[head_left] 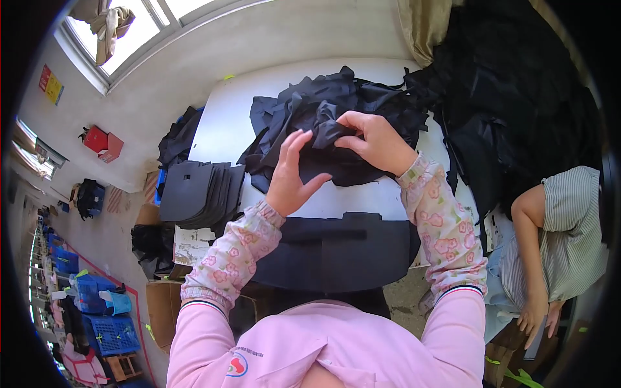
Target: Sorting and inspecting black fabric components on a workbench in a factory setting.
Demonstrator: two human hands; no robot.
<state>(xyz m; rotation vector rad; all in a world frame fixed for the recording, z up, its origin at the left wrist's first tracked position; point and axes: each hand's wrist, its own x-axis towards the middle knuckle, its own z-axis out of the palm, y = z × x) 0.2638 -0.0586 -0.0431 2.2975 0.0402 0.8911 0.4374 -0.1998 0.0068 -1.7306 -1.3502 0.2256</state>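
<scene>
My right hand point(378, 143) pinches a piece of thin black fabric point(328, 127) between thumb and fingers, lifted from a crumpled heap of black fabric point(388, 102). Just left of it, my left hand point(289, 181) hovers by the heap's near side, fingers and thumb spread, holding nothing. Below both hands a wide, stiff black panel point(343, 249) with a curved near edge lies over the front of the white table point(223, 119). Floral sleeves cover both my forearms.
A fanned stack of black panels point(194, 193) sits at the table's left edge. On the right rises a large mound of black fabric point(517, 97). Below that mound a person in a striped shirt point(572, 226) leans over. A cardboard box point(162, 310) stands at lower left, blue crates point(111, 333) beyond.
</scene>
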